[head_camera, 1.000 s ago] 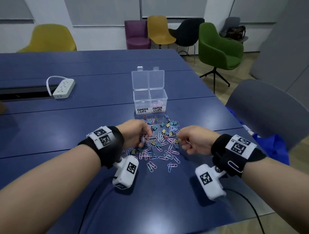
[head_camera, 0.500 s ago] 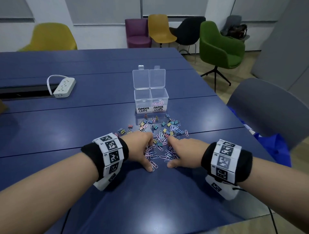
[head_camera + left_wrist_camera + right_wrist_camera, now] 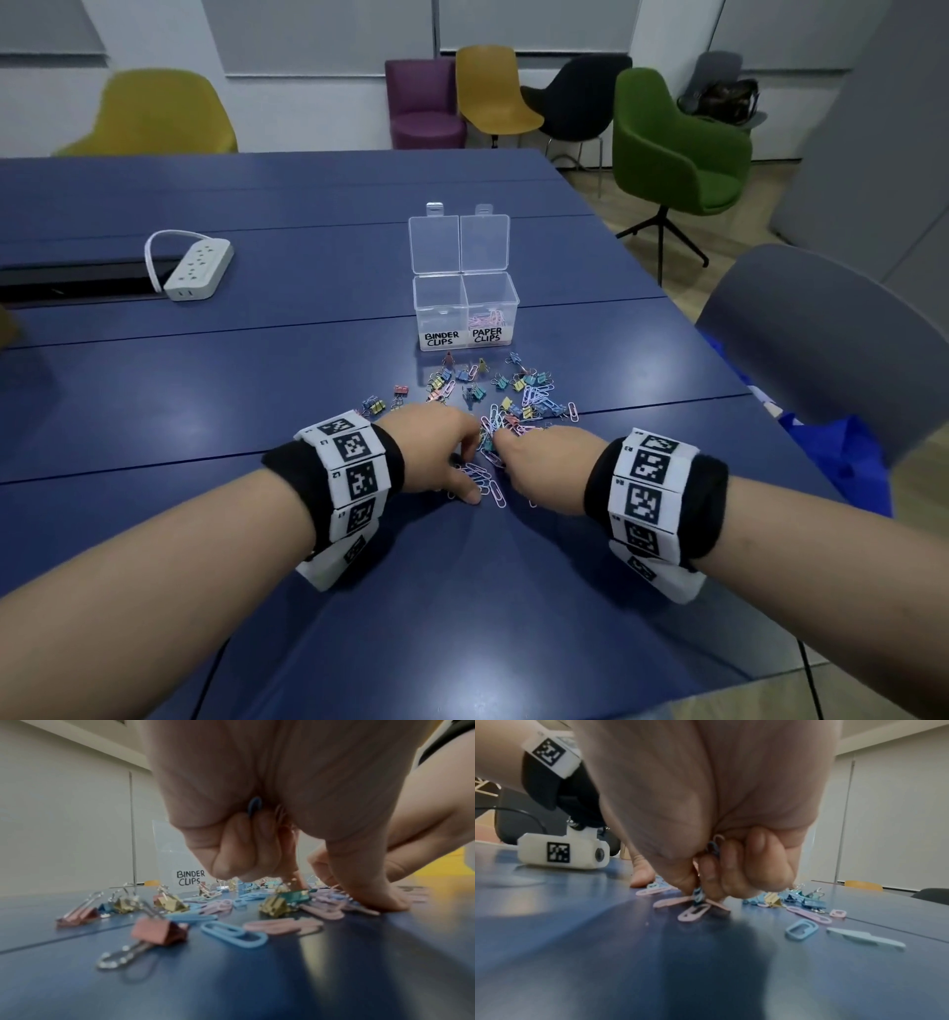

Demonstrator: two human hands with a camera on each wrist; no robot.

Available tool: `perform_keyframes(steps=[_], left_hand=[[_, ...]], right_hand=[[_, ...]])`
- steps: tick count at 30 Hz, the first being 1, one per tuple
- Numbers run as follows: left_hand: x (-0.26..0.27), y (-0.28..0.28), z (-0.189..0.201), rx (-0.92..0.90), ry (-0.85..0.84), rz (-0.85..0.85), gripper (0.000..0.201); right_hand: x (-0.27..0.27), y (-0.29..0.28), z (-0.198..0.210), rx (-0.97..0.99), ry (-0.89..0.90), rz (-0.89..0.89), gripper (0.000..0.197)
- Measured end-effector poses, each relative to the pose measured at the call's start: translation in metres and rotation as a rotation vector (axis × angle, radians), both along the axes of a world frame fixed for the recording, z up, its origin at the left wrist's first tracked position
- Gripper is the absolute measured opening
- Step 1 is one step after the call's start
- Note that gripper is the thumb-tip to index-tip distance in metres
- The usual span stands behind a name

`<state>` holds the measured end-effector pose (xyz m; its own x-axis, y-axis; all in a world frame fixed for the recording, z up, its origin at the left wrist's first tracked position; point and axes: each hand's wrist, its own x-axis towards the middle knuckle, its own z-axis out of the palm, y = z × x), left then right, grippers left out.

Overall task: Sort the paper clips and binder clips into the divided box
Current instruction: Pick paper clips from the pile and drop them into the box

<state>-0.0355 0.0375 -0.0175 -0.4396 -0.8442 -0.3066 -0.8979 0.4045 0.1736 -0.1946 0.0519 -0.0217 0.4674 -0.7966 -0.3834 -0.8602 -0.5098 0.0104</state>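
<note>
Both hands — left hand point(image 3: 434, 452), right hand point(image 3: 547, 465) — clutch paper clips point(image 3: 232, 932) over the pile.

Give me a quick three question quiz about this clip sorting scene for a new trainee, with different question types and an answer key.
1. True or false: the divided box has both lids open.
2. Which compartment already holds clips: A) BINDER CLIPS, B) PAPER CLIPS, C) both?
3. Fill in: the right hand has its fingers curled round several ______ clips.

Key:
1. True.
2. B; pink paper clips show inside, and the binder side looks empty.
3. Paper; the left hand also holds a blue paper clip in its curled fingers.
</note>
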Motion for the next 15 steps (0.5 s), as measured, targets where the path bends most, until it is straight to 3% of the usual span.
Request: perform_keyframes(steps=[3,5,10,15], left_hand=[[-0.003,0.001,-0.001,-0.003,-0.006,-0.051,0.028],[-0.006,0.002,-0.002,-0.025,-0.039,-0.075,0.024],[-0.009,-0.001,-0.004,-0.072,-0.076,-0.088,0.018],[0.002,-0.01,0.006,0.043,0.176,0.041,0.02]], right_hand=[[-0.004,-0.009,0.007,0.095,-0.13,-0.104,0.004],[-0.012,-0.017,0.014,0.162,-0.235,-0.201,0.009],[-0.031,-0.02,0.008,0.557,-0.962,-0.657,0.028],[-0.037,-0.023,-0.001,0.709,-1.334,-0.845,0.023]])
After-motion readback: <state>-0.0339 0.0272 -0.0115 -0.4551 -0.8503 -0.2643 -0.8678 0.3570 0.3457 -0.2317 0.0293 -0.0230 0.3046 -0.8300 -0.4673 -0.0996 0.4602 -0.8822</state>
